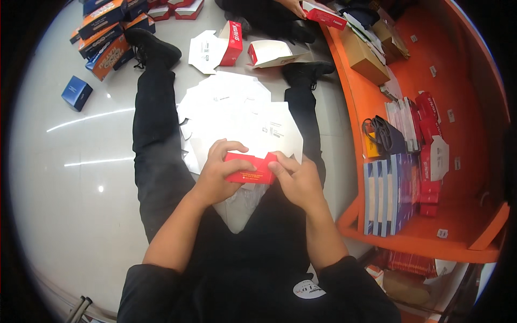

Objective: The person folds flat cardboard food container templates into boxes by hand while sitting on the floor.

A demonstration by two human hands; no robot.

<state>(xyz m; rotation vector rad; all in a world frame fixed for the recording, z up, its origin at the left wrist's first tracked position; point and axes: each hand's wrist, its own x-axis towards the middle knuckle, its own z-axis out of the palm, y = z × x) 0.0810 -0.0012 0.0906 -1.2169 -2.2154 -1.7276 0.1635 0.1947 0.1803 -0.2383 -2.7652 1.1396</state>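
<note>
Between my legs, a small red carton with a white inner side is held up in both hands. My left hand grips its left end, thumb lying across the red face. At the right end, my right hand pinches the edge between thumb and fingers. Beneath and beyond the carton spreads a pile of flat white cardboard blanks, white side up. A crumpled clear plastic bag lies under my hands, near my lap.
Partly folded red-and-white boxes lie beyond my feet, where another person's hand holds a red box. Blue and orange boxes are stacked far left, with a blue box nearby. An orange shelf with boxes stands right.
</note>
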